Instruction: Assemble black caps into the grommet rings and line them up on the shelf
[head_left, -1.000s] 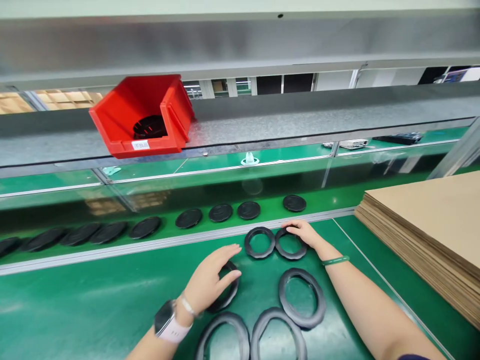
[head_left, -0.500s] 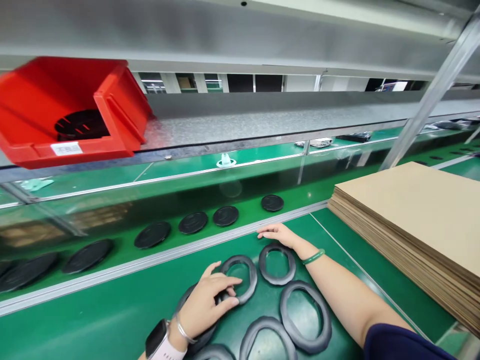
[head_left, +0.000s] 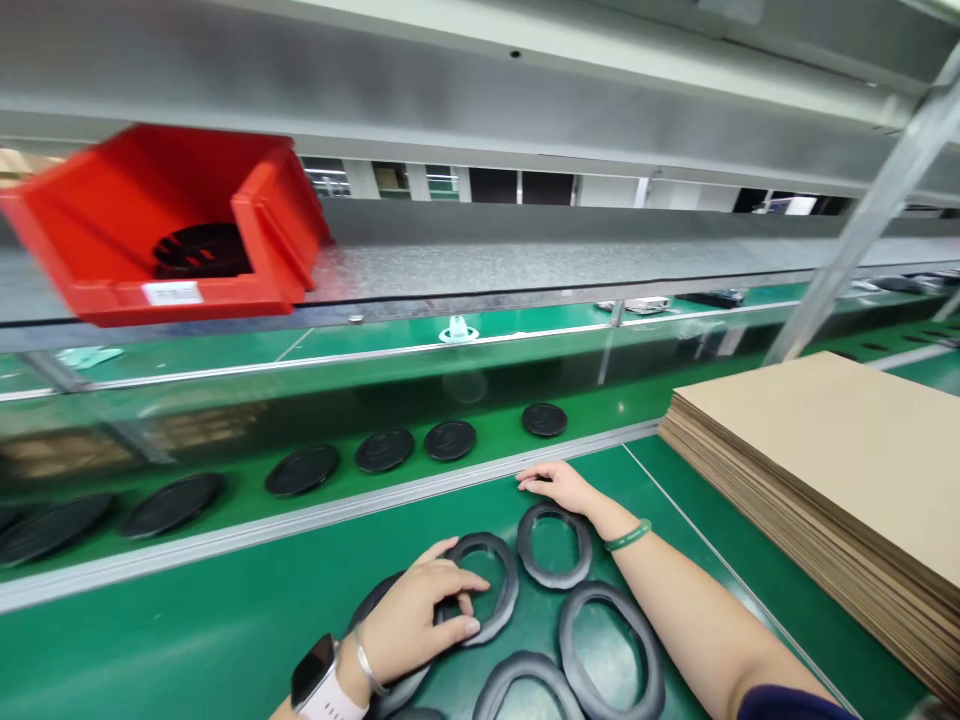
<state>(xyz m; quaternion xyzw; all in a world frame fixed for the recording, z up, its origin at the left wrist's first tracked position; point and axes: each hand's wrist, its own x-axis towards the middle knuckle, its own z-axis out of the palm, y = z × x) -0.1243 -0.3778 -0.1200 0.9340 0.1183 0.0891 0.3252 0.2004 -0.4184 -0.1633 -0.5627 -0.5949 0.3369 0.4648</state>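
Note:
Several dark grey padded rings, which look like ear cushions, lie on the green work surface. My left hand [head_left: 420, 612] rests over the left side of one ring [head_left: 504, 585], its fingers apart and loosely bent; part of that ring is hidden beneath it. Another ring shows partly under the same wrist. Beyond a smaller-looking ring [head_left: 555, 578], my right hand [head_left: 559, 486] lies low near the metal rail, fingers stretched out and nothing in them. Closer to me are two more rings, one on the right [head_left: 652, 650] and one at the bottom edge [head_left: 517, 668].
Past the metal rail [head_left: 300, 530], several black discs [head_left: 384, 451] sit in a row on a green belt. A red bin [head_left: 277, 220] with black discs stands on the grey shelf [head_left: 480, 255]. Stacked brown cardboard sheets [head_left: 825, 420] occupy the right side, near a slanted metal post [head_left: 847, 230].
The view has shifted slightly, so the bin sits farther right and the rings lower. Both hands keep nearly the same place among the rings.

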